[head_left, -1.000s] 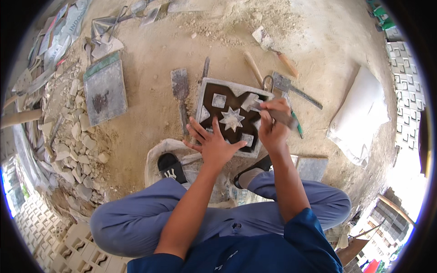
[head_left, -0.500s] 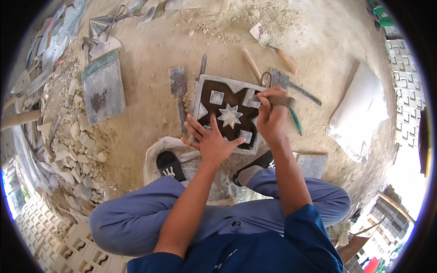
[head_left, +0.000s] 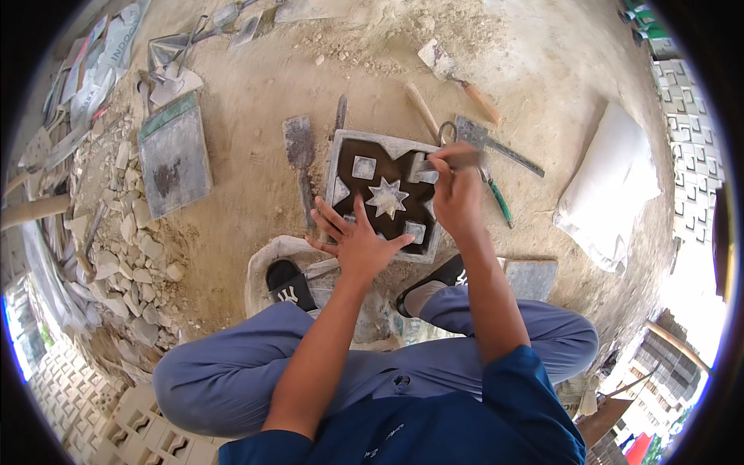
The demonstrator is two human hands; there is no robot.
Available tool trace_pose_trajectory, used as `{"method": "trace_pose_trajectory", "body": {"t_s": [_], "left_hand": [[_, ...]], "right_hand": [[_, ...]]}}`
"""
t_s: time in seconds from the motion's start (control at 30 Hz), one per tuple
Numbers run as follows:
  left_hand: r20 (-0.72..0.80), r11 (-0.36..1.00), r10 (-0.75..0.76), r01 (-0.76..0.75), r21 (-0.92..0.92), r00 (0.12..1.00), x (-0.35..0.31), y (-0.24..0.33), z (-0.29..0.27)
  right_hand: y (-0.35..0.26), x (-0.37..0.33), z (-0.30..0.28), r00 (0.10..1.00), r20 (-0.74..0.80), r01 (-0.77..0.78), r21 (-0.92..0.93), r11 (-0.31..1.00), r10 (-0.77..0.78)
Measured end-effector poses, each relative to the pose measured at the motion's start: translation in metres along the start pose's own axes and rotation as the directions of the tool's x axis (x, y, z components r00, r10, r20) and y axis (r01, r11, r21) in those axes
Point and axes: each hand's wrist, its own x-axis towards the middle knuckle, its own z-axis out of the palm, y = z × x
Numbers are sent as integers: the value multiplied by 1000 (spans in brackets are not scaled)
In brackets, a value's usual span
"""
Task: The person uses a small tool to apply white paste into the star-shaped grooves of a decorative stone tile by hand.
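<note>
Beyond the black sandals (head_left: 288, 284), a square mold (head_left: 415, 203) is lying on sandy ground (head_left: 248, 139), its rough grey rim framing a dark, smooth recess around 1 pale pointed star (head_left: 387, 198). The left hand (head_left: 366, 249) is resting spread open on the mold's 7 o'clock edge. The right hand (head_left: 457, 194) is gripping a blurred dark tool (head_left: 469, 158) at the star's 2 o'clock; the mold's center is lying at 8 o'clock from this grip.

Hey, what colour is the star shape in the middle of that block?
The star is pale greyish white, with dark brown around it, seen in the head view.
</note>
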Motion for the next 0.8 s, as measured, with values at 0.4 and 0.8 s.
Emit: {"method": "trace_pose_trajectory", "body": {"t_s": [0.4,0.8], "left_hand": [[15,1000,-11,11,5,1000,4,-3,-4],[5,1000,5,-5,-3,1000,3,-1,2]], "right_hand": [[-18,14,5,997,43,65,-57,996,-63],[0,-6,-2,989,140,67,-92,993,-54]]}}
